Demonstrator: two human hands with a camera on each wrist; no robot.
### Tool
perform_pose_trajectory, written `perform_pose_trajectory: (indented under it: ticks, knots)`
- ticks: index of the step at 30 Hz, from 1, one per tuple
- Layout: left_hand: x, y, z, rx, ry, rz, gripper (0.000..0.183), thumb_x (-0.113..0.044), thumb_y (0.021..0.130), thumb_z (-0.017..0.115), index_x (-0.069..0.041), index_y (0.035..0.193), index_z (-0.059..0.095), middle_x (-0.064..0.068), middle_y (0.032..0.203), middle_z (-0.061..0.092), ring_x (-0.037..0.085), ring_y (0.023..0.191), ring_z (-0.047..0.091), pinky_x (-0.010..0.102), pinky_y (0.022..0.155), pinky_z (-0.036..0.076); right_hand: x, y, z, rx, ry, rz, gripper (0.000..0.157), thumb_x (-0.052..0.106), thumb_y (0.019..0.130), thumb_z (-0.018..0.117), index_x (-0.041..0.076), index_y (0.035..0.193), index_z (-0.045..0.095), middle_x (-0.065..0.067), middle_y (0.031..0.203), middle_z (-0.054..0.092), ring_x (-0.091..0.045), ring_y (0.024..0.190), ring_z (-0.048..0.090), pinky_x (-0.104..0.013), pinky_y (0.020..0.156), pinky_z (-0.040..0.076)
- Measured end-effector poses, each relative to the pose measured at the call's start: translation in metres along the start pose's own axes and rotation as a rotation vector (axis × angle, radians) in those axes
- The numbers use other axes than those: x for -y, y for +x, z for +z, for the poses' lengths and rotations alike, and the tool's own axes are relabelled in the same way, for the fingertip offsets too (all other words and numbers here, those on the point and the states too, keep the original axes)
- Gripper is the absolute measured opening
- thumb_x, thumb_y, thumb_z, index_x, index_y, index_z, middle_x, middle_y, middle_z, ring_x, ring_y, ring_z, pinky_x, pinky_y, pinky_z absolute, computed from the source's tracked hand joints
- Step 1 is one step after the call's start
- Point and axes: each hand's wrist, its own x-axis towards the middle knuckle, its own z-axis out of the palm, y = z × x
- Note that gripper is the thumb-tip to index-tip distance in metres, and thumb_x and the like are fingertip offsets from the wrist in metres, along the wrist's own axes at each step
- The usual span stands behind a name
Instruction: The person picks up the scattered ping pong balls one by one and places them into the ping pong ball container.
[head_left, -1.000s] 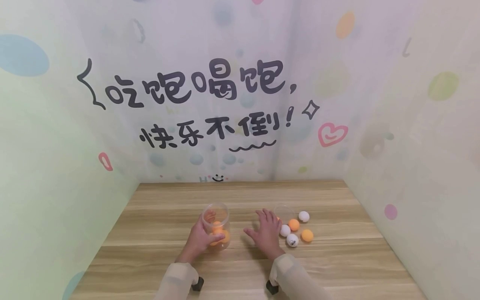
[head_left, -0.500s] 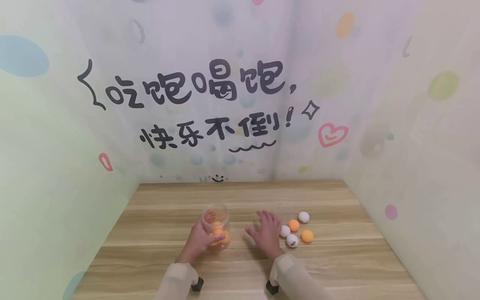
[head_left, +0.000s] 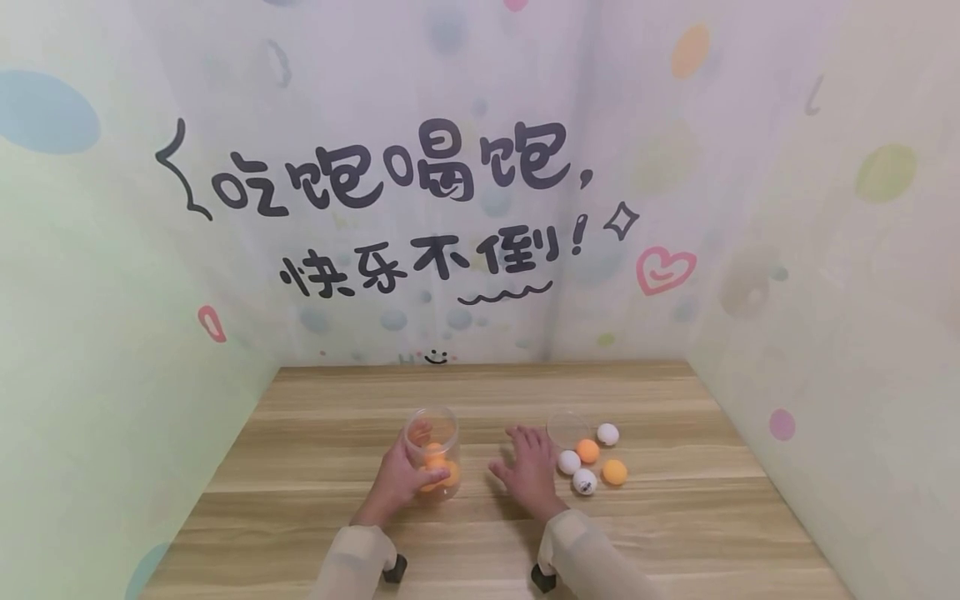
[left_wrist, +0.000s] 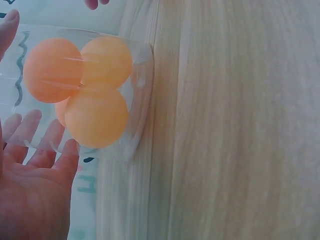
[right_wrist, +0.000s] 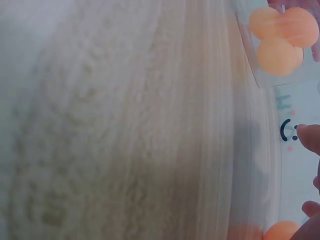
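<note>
A clear jar (head_left: 448, 444), its mouth uncovered, stands roughly upright at lower centre of the frame, gripped in a person's left hand (head_left: 401, 479). The thumb lies across the jar's near side and the fingers show through the far wall. Orange balls (left_wrist: 96, 116) are bunched in its lower part; the left wrist view shows three clearly and a sliver of a fourth behind them.

To the right of the jar and apart from it, the right hand (head_left: 531, 473) spreads wide over the table (head_left: 337, 467), thumb held away from the fingers; no ball is visible in its grasp. Whether its fingertips touch the wood cannot be told.

Just beyond that hand, right of lower centre, lie five loose balls: two orange (head_left: 587, 451) (head_left: 615, 472) and three white (head_left: 608, 434) (head_left: 569, 462) (head_left: 585, 482), the nearest white one bearing a dark mark. A clear disc (head_left: 568, 429) sits behind them, near the right fingertips.

Pale sleeves (head_left: 352, 558) reach in from the bottom edge, with a black device (head_left: 395, 569) at each wrist. Bold dark lettering (head_left: 442, 158) fills the upper centre of the back wall (head_left: 510, 50), a pink heart (head_left: 666, 270) to its lower right.
</note>
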Motion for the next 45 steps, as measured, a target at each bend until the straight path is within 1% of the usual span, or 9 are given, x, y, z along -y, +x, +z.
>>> perform_pose_trajectory:
  ticks: [6,9,16,18,20,24,29,35,45]
  knots:
    - [-0.025,-0.005,-0.004,0.035,-0.013,-0.009,0.086,-0.003,0.069,0.086,0.006,0.139,0.038,0.029,0.139,0.046,0.045,0.128,0.044,0.055,0.106,0.034,0.000,-0.002,-0.001,-0.005,-0.013,-0.008,0.057,0.023,0.076,0.082,0.005,0.125,0.059,-0.016,0.132,0.054,-0.039,0.128,0.037,-0.061,0.105,0.023]
    - [-0.024,-0.005,-0.004,0.031,-0.008,0.000,0.086,-0.004,0.069,0.087,0.007,0.139,0.038,0.029,0.139,0.046,0.045,0.127,0.044,0.056,0.105,0.034,0.000,-0.002,-0.001,-0.031,-0.006,-0.015,0.056,0.020,0.074,0.083,0.006,0.123,0.060,-0.015,0.131,0.056,-0.038,0.127,0.038,-0.061,0.104,0.024]
    - [0.008,0.001,0.001,-0.003,0.005,-0.013,0.088,-0.006,0.067,0.089,-0.004,0.140,0.041,0.019,0.139,0.050,0.037,0.128,0.047,0.052,0.106,0.035,-0.003,-0.004,0.002,-0.079,0.023,-0.033,0.053,0.014,0.072,0.084,0.006,0.120,0.063,-0.013,0.128,0.060,-0.037,0.122,0.043,-0.062,0.098,0.030]
    - [0.010,0.001,0.001,-0.003,0.005,-0.018,0.088,-0.006,0.067,0.089,-0.005,0.140,0.041,0.018,0.140,0.050,0.036,0.128,0.046,0.052,0.107,0.035,-0.004,-0.005,0.003,-0.083,0.030,-0.034,0.050,0.011,0.072,0.083,0.005,0.118,0.064,-0.014,0.127,0.060,-0.037,0.121,0.044,-0.062,0.097,0.031]
    - [0.008,0.001,0.001,-0.002,-0.007,-0.020,0.088,-0.005,0.067,0.089,-0.004,0.141,0.041,0.020,0.140,0.049,0.038,0.129,0.045,0.053,0.107,0.034,-0.004,-0.005,0.003,-0.091,0.031,-0.045,0.046,0.007,0.072,0.081,0.004,0.115,0.065,-0.015,0.125,0.061,-0.039,0.119,0.046,-0.063,0.095,0.033]
    - [-0.011,-0.004,-0.002,0.016,-0.009,-0.012,0.088,-0.005,0.069,0.088,0.004,0.140,0.038,0.026,0.139,0.047,0.044,0.128,0.044,0.056,0.106,0.034,-0.006,-0.005,0.003,-0.099,0.045,-0.052,0.042,0.001,0.072,0.078,0.003,0.112,0.067,-0.018,0.124,0.061,-0.040,0.116,0.049,-0.063,0.092,0.038]
    - [-0.029,-0.008,-0.005,0.044,0.009,-0.035,0.087,-0.005,0.071,0.086,0.006,0.141,0.036,0.027,0.141,0.045,0.043,0.130,0.042,0.054,0.107,0.033,-0.009,-0.005,0.003,-0.101,0.075,-0.038,0.041,-0.005,0.071,0.076,0.000,0.111,0.067,-0.021,0.121,0.061,-0.042,0.114,0.049,-0.060,0.093,0.040]
    - [-0.030,-0.008,-0.004,0.035,0.002,-0.036,0.087,-0.005,0.070,0.087,0.003,0.141,0.037,0.026,0.140,0.046,0.042,0.130,0.043,0.054,0.107,0.034,-0.009,-0.006,0.005,-0.121,0.121,-0.037,0.036,-0.008,0.072,0.073,-0.003,0.107,0.068,-0.022,0.114,0.062,-0.043,0.107,0.054,-0.055,0.094,0.043]
    - [-0.027,-0.008,-0.004,0.035,-0.002,-0.033,0.086,-0.005,0.070,0.087,0.003,0.140,0.038,0.026,0.140,0.046,0.043,0.129,0.043,0.055,0.106,0.034,-0.009,-0.008,0.003,-0.087,0.184,0.005,0.037,-0.011,0.072,0.072,-0.004,0.108,0.067,-0.020,0.113,0.062,-0.040,0.106,0.056,-0.053,0.092,0.044]
